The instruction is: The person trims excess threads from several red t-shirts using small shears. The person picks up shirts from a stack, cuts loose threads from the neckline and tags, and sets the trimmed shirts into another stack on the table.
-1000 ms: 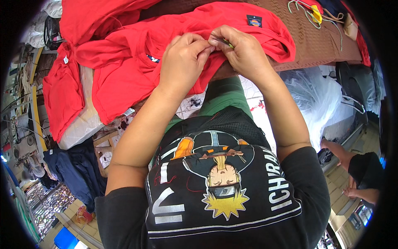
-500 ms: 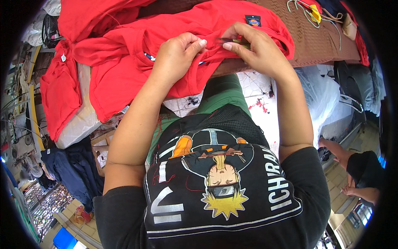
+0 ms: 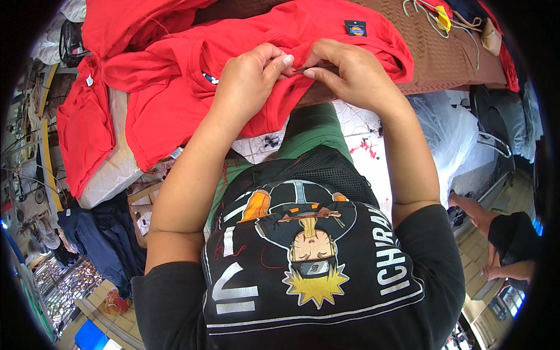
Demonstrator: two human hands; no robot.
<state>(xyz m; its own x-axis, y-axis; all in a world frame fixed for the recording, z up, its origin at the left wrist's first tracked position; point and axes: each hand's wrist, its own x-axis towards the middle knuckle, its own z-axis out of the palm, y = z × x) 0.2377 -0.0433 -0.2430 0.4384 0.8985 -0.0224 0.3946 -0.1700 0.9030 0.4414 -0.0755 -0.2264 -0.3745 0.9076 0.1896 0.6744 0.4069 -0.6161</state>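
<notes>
A red garment (image 3: 256, 38) with a dark label (image 3: 356, 28) is spread over the table edge and hangs down toward my lap. My left hand (image 3: 248, 79) is closed, thumb and fingertips pinching the red cloth. Close beside it, my right hand (image 3: 353, 76) is closed around small thread snips (image 3: 302, 70). Only their dark, pointed tips show; my fingers hide the rest. These tips lie at the cloth by my left fingertips.
More red cloth (image 3: 140, 23) is heaped at the far left. Cords and a yellow piece (image 3: 443, 20) lie on the brown table cover (image 3: 455, 61). Clear plastic (image 3: 446, 131) stands at right, near another person's arm (image 3: 507, 272). Dark blue cloth (image 3: 105, 242) hangs at lower left.
My right hand has moved left and slightly down, bringing the snips' tips against the cloth by my left fingers. My left hand stays nearly in place.
</notes>
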